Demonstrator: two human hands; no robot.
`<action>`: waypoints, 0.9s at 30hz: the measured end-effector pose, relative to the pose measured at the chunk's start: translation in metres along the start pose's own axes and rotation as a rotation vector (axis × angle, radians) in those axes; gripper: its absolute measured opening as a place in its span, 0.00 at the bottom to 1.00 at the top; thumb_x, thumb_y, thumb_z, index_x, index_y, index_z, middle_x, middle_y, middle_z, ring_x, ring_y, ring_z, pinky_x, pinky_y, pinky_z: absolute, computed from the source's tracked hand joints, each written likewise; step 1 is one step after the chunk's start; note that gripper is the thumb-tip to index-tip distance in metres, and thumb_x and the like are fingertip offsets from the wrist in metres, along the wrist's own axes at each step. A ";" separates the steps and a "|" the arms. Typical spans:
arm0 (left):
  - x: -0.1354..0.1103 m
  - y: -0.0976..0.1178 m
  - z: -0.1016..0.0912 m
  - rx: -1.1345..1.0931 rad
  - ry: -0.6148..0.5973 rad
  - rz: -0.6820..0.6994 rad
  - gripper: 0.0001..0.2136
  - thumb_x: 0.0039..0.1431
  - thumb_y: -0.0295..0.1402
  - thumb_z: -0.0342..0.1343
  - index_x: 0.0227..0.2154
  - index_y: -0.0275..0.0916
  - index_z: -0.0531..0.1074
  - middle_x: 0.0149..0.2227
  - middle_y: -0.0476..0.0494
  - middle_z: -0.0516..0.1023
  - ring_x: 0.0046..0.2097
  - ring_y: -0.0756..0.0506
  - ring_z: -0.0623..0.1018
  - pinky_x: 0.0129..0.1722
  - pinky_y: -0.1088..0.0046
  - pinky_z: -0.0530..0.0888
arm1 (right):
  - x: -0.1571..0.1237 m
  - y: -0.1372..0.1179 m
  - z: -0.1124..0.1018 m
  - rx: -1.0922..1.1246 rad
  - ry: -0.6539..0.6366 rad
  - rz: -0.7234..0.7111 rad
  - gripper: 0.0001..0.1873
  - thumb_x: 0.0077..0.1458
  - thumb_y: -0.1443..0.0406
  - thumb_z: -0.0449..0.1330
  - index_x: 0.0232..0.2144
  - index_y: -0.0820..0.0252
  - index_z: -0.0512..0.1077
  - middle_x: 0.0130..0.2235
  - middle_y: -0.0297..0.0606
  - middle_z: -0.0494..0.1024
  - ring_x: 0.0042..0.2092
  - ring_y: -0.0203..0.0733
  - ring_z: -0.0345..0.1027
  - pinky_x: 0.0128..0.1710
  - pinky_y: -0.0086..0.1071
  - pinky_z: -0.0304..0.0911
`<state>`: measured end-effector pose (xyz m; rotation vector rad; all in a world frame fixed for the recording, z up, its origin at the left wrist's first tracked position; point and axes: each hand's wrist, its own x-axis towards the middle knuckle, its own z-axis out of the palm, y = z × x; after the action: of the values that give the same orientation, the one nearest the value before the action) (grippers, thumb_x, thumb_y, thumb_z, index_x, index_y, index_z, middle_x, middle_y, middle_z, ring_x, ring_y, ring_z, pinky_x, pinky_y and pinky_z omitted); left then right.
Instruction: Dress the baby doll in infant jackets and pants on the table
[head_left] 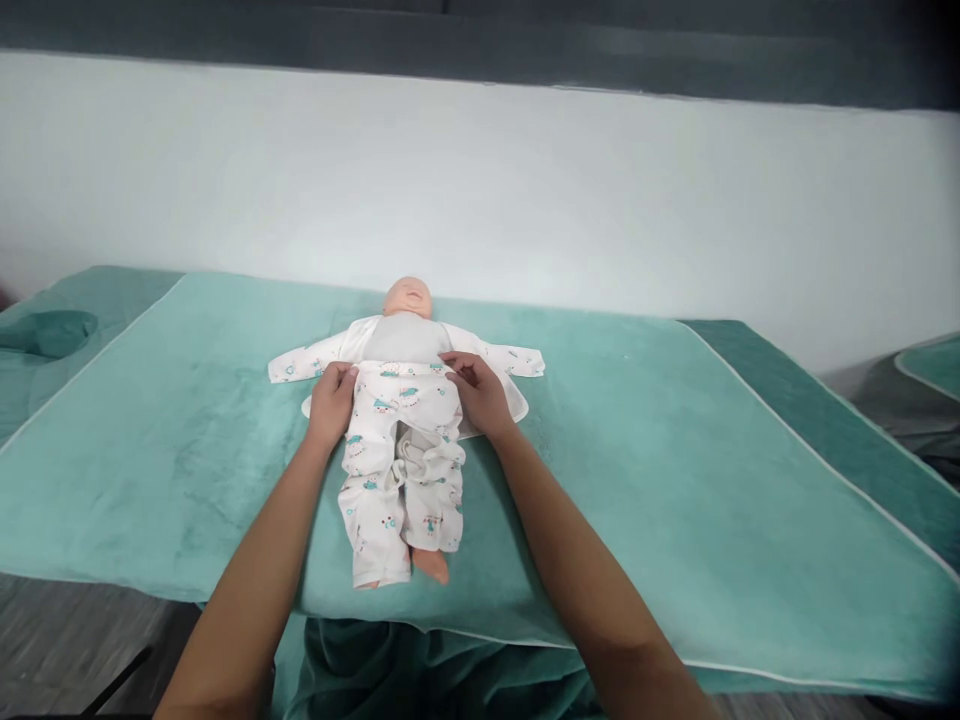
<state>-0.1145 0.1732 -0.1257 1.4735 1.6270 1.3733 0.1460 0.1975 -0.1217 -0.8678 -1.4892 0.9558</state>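
A baby doll (407,297) lies on its back on a teal towel (637,470), head away from me. It wears white printed trousers (397,470) and an open white printed top (495,362) with sleeves spread sideways; its grey chest shows. My left hand (331,398) grips the trouser waistband at the doll's right hip, fingers curled. My right hand (478,393) pinches the waistband at the other hip. One bare foot (431,566) sticks out of a trouser leg near the towel's front edge.
The towel covers a table against a white wall (480,190). A darker green cloth (46,331) lies bunched at the far left. Another teal-covered surface (930,365) shows at the right edge. Grey floor lies below at the left.
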 end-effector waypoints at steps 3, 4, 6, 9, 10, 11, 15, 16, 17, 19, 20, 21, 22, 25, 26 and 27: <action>0.017 -0.004 0.007 0.004 -0.055 0.018 0.11 0.64 0.42 0.51 0.36 0.41 0.71 0.36 0.47 0.76 0.42 0.44 0.73 0.45 0.68 0.67 | 0.014 0.009 0.001 -0.040 0.072 0.078 0.08 0.57 0.58 0.61 0.34 0.53 0.67 0.42 0.36 0.79 0.45 0.43 0.71 0.48 0.38 0.65; 0.021 -0.005 0.009 -0.006 -0.067 0.008 0.11 0.64 0.42 0.51 0.35 0.41 0.71 0.36 0.47 0.75 0.41 0.44 0.73 0.44 0.68 0.67 | 0.020 0.013 0.001 -0.065 0.099 0.118 0.08 0.56 0.58 0.61 0.34 0.53 0.67 0.37 0.34 0.78 0.40 0.41 0.71 0.44 0.37 0.66; 0.024 -0.005 0.012 -0.024 -0.062 -0.028 0.11 0.64 0.43 0.50 0.35 0.40 0.71 0.35 0.48 0.75 0.40 0.44 0.72 0.43 0.68 0.67 | 0.033 0.021 0.001 -0.074 0.141 0.192 0.09 0.54 0.57 0.61 0.32 0.53 0.66 0.31 0.31 0.75 0.34 0.39 0.67 0.37 0.35 0.64; 0.019 -0.002 0.011 -0.034 -0.029 -0.029 0.10 0.64 0.42 0.52 0.36 0.41 0.71 0.34 0.49 0.74 0.37 0.45 0.71 0.42 0.68 0.67 | 0.040 0.025 0.003 -0.024 0.147 0.235 0.10 0.53 0.56 0.62 0.31 0.54 0.67 0.30 0.31 0.75 0.32 0.39 0.66 0.36 0.34 0.63; 0.017 -0.001 0.010 -0.040 -0.018 -0.009 0.10 0.63 0.42 0.52 0.37 0.41 0.71 0.34 0.49 0.74 0.37 0.46 0.72 0.43 0.68 0.68 | 0.039 0.025 0.004 -0.024 0.146 0.224 0.10 0.52 0.56 0.62 0.31 0.54 0.68 0.31 0.32 0.76 0.33 0.39 0.67 0.37 0.34 0.63; 0.014 0.001 0.009 -0.047 -0.009 0.021 0.10 0.63 0.42 0.53 0.38 0.41 0.71 0.36 0.49 0.74 0.38 0.46 0.72 0.44 0.68 0.68 | 0.036 0.022 0.006 -0.031 0.141 0.207 0.10 0.52 0.56 0.63 0.31 0.55 0.70 0.32 0.32 0.76 0.35 0.39 0.67 0.38 0.34 0.63; 0.012 0.008 0.005 -0.035 -0.009 0.208 0.09 0.63 0.41 0.54 0.39 0.42 0.71 0.46 0.44 0.74 0.49 0.44 0.73 0.52 0.67 0.69 | 0.024 0.010 0.007 -0.026 0.062 0.115 0.11 0.54 0.55 0.64 0.34 0.54 0.73 0.37 0.35 0.75 0.41 0.42 0.68 0.44 0.36 0.64; 0.013 0.010 0.003 -0.023 -0.029 0.253 0.08 0.64 0.41 0.55 0.39 0.42 0.71 0.49 0.42 0.73 0.53 0.43 0.72 0.54 0.66 0.68 | 0.024 0.008 0.006 -0.025 0.025 0.082 0.11 0.54 0.55 0.65 0.35 0.54 0.73 0.41 0.36 0.75 0.44 0.43 0.68 0.46 0.36 0.64; 0.015 0.011 0.002 -0.012 -0.057 0.289 0.08 0.64 0.40 0.55 0.38 0.42 0.71 0.52 0.41 0.72 0.56 0.42 0.71 0.57 0.65 0.67 | 0.025 0.006 0.004 -0.032 -0.020 0.050 0.11 0.53 0.55 0.66 0.35 0.53 0.74 0.44 0.37 0.75 0.47 0.44 0.67 0.47 0.37 0.64; 0.020 0.014 0.000 0.000 -0.141 0.329 0.07 0.64 0.40 0.54 0.37 0.42 0.69 0.57 0.40 0.70 0.60 0.41 0.69 0.60 0.64 0.65 | 0.032 0.003 0.000 -0.068 -0.115 0.002 0.11 0.53 0.56 0.67 0.37 0.52 0.75 0.50 0.39 0.72 0.52 0.46 0.66 0.51 0.39 0.62; 0.023 0.015 0.000 0.007 -0.188 0.338 0.07 0.64 0.40 0.54 0.36 0.42 0.68 0.58 0.40 0.70 0.61 0.41 0.69 0.60 0.63 0.64 | 0.036 0.003 -0.002 -0.094 -0.156 -0.009 0.12 0.53 0.55 0.67 0.37 0.52 0.75 0.51 0.40 0.71 0.54 0.47 0.65 0.53 0.40 0.61; 0.026 0.017 -0.001 0.018 -0.226 0.343 0.07 0.64 0.39 0.53 0.35 0.42 0.68 0.59 0.40 0.71 0.61 0.40 0.69 0.60 0.63 0.64 | 0.040 0.002 -0.004 -0.124 -0.184 -0.018 0.12 0.53 0.55 0.68 0.37 0.51 0.76 0.52 0.40 0.70 0.56 0.48 0.64 0.55 0.41 0.60; 0.029 0.018 -0.001 0.035 -0.250 0.344 0.07 0.65 0.39 0.53 0.35 0.42 0.67 0.58 0.40 0.72 0.60 0.40 0.70 0.59 0.63 0.64 | 0.043 0.002 -0.005 -0.157 -0.201 -0.029 0.12 0.52 0.54 0.68 0.36 0.51 0.76 0.54 0.41 0.69 0.58 0.49 0.62 0.58 0.42 0.59; 0.037 0.020 0.001 0.127 -0.229 0.306 0.07 0.66 0.40 0.51 0.35 0.43 0.65 0.50 0.41 0.77 0.52 0.40 0.74 0.51 0.64 0.66 | 0.049 -0.002 -0.004 -0.235 -0.221 -0.074 0.13 0.51 0.52 0.69 0.33 0.52 0.75 0.60 0.42 0.65 0.64 0.52 0.55 0.63 0.44 0.53; 0.040 0.020 0.002 0.168 -0.204 0.274 0.08 0.67 0.41 0.50 0.36 0.44 0.65 0.45 0.42 0.77 0.47 0.40 0.75 0.47 0.64 0.66 | 0.050 -0.003 -0.003 -0.239 -0.237 -0.086 0.13 0.53 0.52 0.68 0.32 0.53 0.75 0.61 0.42 0.65 0.65 0.52 0.55 0.63 0.44 0.52; 0.043 0.021 0.004 0.207 -0.177 0.237 0.08 0.67 0.42 0.49 0.37 0.44 0.64 0.40 0.43 0.77 0.42 0.40 0.74 0.44 0.65 0.66 | 0.051 -0.005 -0.002 -0.233 -0.255 -0.091 0.12 0.55 0.53 0.66 0.32 0.53 0.73 0.62 0.41 0.66 0.65 0.51 0.55 0.63 0.44 0.52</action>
<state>-0.1143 0.2125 -0.0980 1.9041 1.5571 1.1813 0.1415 0.2420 -0.0969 -0.8581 -1.8715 0.8606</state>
